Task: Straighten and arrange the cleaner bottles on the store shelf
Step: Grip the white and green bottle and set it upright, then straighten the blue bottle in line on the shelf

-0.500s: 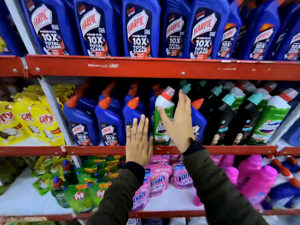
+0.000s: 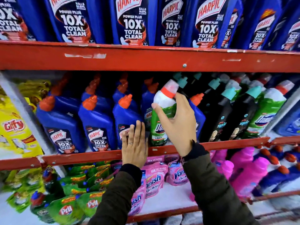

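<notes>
Three red metal shelf rails cross the view, each chipped and scuffed along its front edge, the top rail (image 2: 146, 58) carrying a bolt head and strips of torn tape. Above it stands a tight row of large blue Harpic bottles (image 2: 131, 21) with their labels facing out. On the middle shelf (image 2: 227, 144), smaller blue Harpic bottles (image 2: 97, 124) with orange caps stand in rows at the left, black bottles (image 2: 217, 120) with teal caps stand to the right, and a green-and-white bottle (image 2: 266, 114) stands further right. Between the blue and black groups sits a green Domestos bottle (image 2: 160, 120) with a white shoulder and red collar, tilted slightly with its cap leaning right, its base on the shelf's front edge.

The right hand (image 2: 178, 125) is wrapped around this bottle's upper body, thumb on the front and fingers curled behind the neck. The left hand (image 2: 134, 146) lies flat and open, fingers together and extended, pressed against the front of a blue Harpic bottle just left of the green one; a ring shows on one finger. Both arms wear dark sleeves.

Yellow Giffy packs (image 2: 14, 127) fill the neighbouring bay at left. On the white lower shelf (image 2: 170, 198) lie green Pril pouches (image 2: 68, 208), pink Vanish pouches (image 2: 152, 181) and pink bottles (image 2: 248, 172).
</notes>
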`<state>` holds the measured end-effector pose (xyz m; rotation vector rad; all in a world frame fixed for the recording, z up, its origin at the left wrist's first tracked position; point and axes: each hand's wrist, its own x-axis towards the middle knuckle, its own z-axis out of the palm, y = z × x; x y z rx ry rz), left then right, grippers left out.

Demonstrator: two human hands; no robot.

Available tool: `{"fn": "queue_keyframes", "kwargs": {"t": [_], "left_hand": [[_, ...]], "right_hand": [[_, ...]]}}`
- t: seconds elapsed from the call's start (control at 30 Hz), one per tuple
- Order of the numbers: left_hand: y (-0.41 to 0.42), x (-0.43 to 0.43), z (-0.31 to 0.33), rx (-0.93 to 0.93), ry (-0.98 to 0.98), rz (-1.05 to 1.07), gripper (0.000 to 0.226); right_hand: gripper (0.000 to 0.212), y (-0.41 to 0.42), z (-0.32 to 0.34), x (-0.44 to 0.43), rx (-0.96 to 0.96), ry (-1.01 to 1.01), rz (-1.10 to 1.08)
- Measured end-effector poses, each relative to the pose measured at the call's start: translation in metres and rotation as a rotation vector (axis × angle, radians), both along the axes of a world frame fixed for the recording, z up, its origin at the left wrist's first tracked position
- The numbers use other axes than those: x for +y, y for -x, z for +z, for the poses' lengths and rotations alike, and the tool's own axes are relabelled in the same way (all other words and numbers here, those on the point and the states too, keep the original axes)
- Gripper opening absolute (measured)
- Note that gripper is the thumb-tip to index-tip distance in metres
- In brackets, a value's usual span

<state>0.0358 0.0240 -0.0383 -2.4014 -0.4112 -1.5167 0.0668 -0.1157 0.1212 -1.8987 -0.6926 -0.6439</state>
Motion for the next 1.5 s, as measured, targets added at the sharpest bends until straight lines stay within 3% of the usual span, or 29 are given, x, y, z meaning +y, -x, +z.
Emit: {"fn": "queue_keyframes", "kwargs": {"t": [0.43,0.77,0.93,1.13,1.3,1.37,1.5], "left_hand": [[0.001,-0.001,-0.002,0.028,0.013,0.012,0.086],[-0.002,0.0,-0.005,0.015,0.016,0.067,0.087],[-0.002,0.0,-0.004,0.011,0.023,0.065,0.089],[-0.001,0.0,-0.003,0.008,0.027,0.06,0.086],[0.0,-0.001,-0.003,0.007,0.042,0.054,0.084],[0.0,-0.001,-0.003,0.006,0.04,0.047,0.083],[0.0,-0.001,-0.004,0.007,0.045,0.03,0.082]], "right_hand": [[0.054,0.034,-0.028,-0.049,-0.075,-0.121,0.004],[0.05,0.031,-0.185,-0.061,0.38,0.184,0.056],[0.053,0.029,-0.243,-0.065,0.499,0.276,0.037],[0.059,0.029,-0.254,-0.077,0.603,0.25,0.044],[0.085,0.026,-0.239,-0.083,0.644,0.304,0.124],[0.09,0.028,-0.226,-0.083,0.572,0.285,0.136],[0.074,0.016,-0.165,-0.071,0.082,-0.005,-0.053]]}}
